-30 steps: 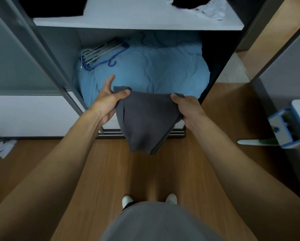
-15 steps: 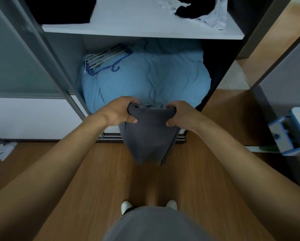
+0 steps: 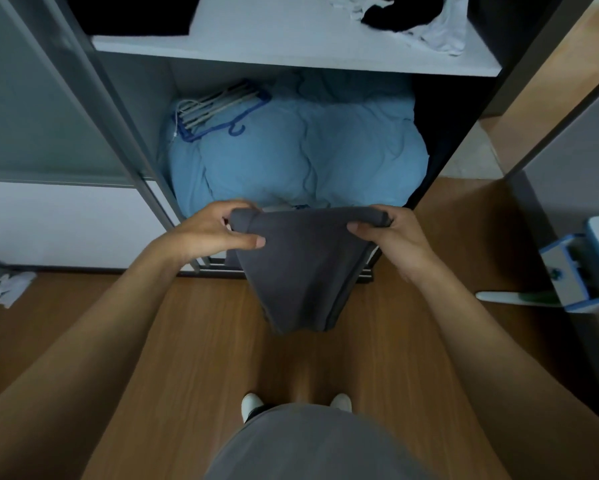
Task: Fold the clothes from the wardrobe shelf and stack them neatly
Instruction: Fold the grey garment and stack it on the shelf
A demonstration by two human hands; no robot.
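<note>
A dark grey garment (image 3: pixel 305 268) hangs folded in the air in front of the wardrobe. My left hand (image 3: pixel 215 233) pinches its upper left corner and my right hand (image 3: pixel 391 233) grips its upper right corner, so the top edge stretches between them. On the white wardrobe shelf (image 3: pixel 291 39) above lie a black folded garment (image 3: pixel 135 12) at the left and a loose heap of black and white clothes (image 3: pixel 419 19) at the right.
A light blue duvet (image 3: pixel 301 154) fills the lower compartment, with several hangers (image 3: pixel 218 109) on its left. The sliding door frame (image 3: pixel 93 109) stands at the left. A blue and white object (image 3: pixel 582 271) juts in at the right. White scraps (image 3: pixel 12 287) lie on the wooden floor (image 3: pixel 194 358).
My hands first came together, bunching the grey garment, then moved apart again, spreading its top edge wide. The view has shifted slightly downward.
</note>
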